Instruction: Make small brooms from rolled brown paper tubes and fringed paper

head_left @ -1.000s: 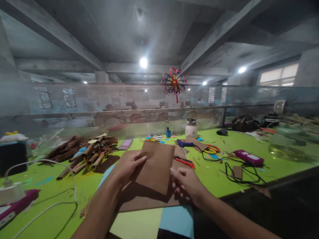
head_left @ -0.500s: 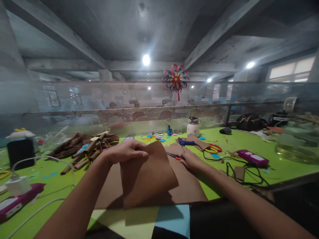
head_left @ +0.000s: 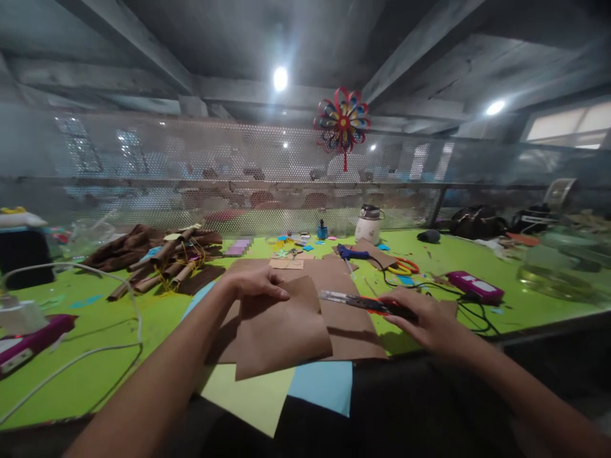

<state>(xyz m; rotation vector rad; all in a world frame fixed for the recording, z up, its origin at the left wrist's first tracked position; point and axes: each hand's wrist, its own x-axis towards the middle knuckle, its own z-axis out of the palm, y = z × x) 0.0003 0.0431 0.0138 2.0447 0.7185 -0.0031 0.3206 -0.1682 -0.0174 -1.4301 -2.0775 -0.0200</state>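
Note:
My left hand [head_left: 258,283] pinches the top edge of a folded brown paper sheet [head_left: 279,331] and keeps it low over a larger brown sheet [head_left: 351,324] on the green table [head_left: 119,318]. My right hand [head_left: 422,315] grips a pair of scissors [head_left: 356,300] with red and black handles, the closed blades pointing left above the larger sheet. A pale yellow sheet [head_left: 248,397] and a light blue sheet [head_left: 322,385] lie under the brown ones at the near edge.
Rolled brown paper tubes [head_left: 162,264] pile up at the left, with a white cable [head_left: 71,362] and a magenta device [head_left: 28,340] nearer. A blue glue gun [head_left: 353,252], white jar [head_left: 367,224], yellow-orange scissors [head_left: 403,267], black cable [head_left: 470,308] and magenta box [head_left: 475,287] sit right. A mesh screen [head_left: 238,191] backs the table.
My right hand reached out to the scissors beyond the paper, picked them up and drew them back to the right. My left hand lowered the folded brown sheet toward the table.

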